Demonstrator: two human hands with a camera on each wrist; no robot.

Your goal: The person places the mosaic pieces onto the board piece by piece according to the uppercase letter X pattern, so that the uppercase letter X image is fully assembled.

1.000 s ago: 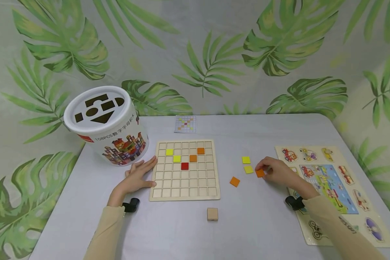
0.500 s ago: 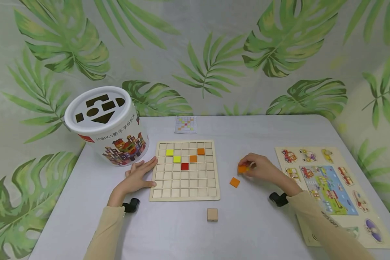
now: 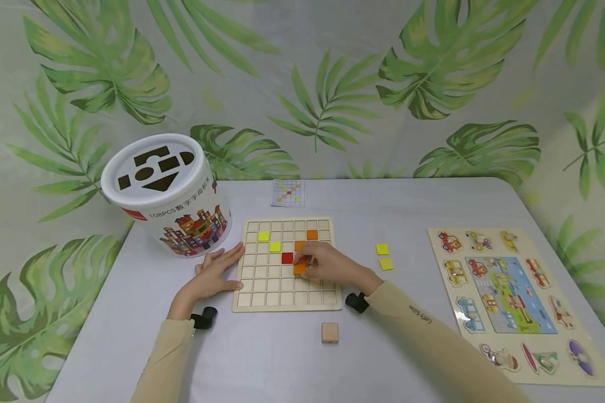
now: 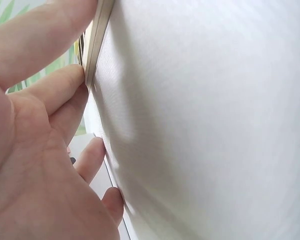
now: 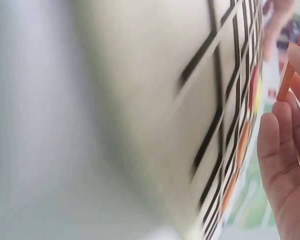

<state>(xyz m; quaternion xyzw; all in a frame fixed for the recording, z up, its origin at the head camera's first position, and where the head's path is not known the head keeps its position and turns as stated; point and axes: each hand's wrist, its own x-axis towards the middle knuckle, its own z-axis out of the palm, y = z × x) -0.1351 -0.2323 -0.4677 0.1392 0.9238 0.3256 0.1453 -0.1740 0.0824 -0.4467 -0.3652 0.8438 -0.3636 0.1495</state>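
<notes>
A wooden grid board (image 3: 269,299) lies flat, with two yellow tiles, a red tile (image 3: 287,258) and two orange tiles set in its cells. My right hand (image 3: 330,263) pinches an orange tile (image 3: 299,269) between thumb and fingers, close over the board just right of and below the red tile. In the right wrist view, the pinched orange tile (image 5: 286,82) shows edge-on. My left hand (image 3: 214,275) rests with spread fingers at the board's left edge; its fingertips (image 4: 76,75) touch the board's side.
Two loose yellow tiles (image 3: 382,249) lie right of the board. A wooden cube (image 3: 330,333) sits in front. Behind the board is a pattern card (image 3: 288,193). A white bucket (image 3: 166,196) stands back left; a picture puzzle board (image 3: 521,358) lies at right.
My right hand has carried an orange tile left from beside the yellow tiles onto the grid board. My wrist now covers where another loose orange tile lay. My left hand has stayed put.
</notes>
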